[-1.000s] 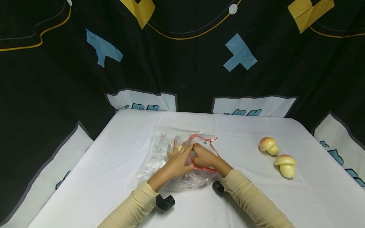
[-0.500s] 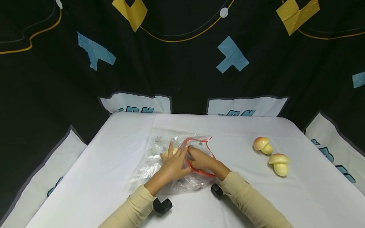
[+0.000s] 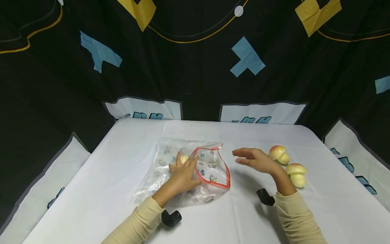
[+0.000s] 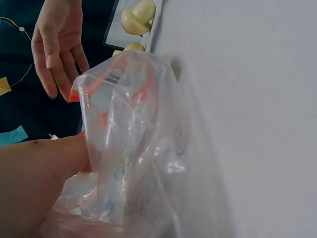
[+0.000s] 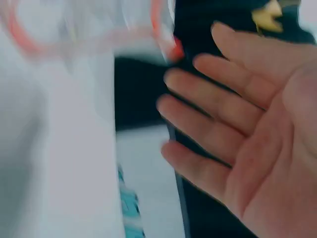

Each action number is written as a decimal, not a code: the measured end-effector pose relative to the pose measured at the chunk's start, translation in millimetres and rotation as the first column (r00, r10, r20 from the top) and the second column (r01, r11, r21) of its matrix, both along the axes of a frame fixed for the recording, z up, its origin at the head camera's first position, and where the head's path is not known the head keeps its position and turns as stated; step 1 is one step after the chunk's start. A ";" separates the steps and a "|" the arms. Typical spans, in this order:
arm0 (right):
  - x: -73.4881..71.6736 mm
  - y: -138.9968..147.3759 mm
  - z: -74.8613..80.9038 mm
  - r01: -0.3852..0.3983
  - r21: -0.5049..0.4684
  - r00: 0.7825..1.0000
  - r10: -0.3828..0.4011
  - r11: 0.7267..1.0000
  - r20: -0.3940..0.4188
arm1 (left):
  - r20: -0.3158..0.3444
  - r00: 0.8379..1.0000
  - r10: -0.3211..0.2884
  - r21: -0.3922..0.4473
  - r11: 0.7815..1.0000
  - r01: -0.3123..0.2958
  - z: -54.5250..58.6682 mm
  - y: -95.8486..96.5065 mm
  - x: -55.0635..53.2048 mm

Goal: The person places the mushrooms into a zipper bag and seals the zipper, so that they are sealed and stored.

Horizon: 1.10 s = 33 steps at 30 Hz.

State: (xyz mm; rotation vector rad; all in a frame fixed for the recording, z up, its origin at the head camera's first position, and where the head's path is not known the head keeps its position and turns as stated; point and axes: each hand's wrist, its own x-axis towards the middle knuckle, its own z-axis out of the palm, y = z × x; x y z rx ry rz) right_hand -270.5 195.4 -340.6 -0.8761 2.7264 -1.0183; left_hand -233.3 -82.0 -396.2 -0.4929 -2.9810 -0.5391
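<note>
A clear plastic zip bag (image 3: 213,169) with a red-edged mouth and small cartoon prints lies on the white table, its mouth gaping to the right. My left hand (image 3: 182,177) rests on the bag beside that mouth, fingers spread. A pale yellow mushroom (image 3: 184,159) shows through the plastic by its fingertips, partly hidden. In the left wrist view, plastic covers most of this hand. My right hand (image 3: 254,160) hovers to the right of the mouth with nothing in it; its palm and straight fingers show in the right wrist view. Two model mushrooms (image 3: 277,153) (image 3: 297,173) with reddish caps lie beyond it.
The white-covered table (image 3: 128,152) ends at a dark curtain (image 3: 195,74) with blue and yellow patches. Black wrist-worn devices (image 3: 171,218) (image 3: 265,197) sit under both forearms.
My right hand has come out of the bag's mouth and moved right, toward the two mushrooms. My left hand has stayed on the bag, and the mouth now shows wide.
</note>
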 end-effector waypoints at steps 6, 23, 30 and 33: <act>-8.2 49.3 16.1 0.356 0.094 0.935 -0.352 0.930 -0.052 | 0.003 1.000 0.010 0.005 1.000 -0.010 -2.0 -0.6 -2.7; -36.5 74.5 -30.0 0.545 0.289 0.837 -0.530 0.787 -0.135 | 0.004 1.000 0.016 -0.012 1.000 -0.016 -2.5 1.8 -4.6; -30.8 75.7 -35.2 0.552 0.287 0.830 -0.547 0.783 -0.104 | 0.009 1.000 0.017 -0.031 0.999 -0.017 -2.6 -0.5 -3.4; -28.8 77.0 -39.9 0.579 0.286 0.814 -0.558 0.764 -0.158 | 0.017 1.000 0.013 -0.030 0.999 -0.013 -3.5 -0.9 -1.8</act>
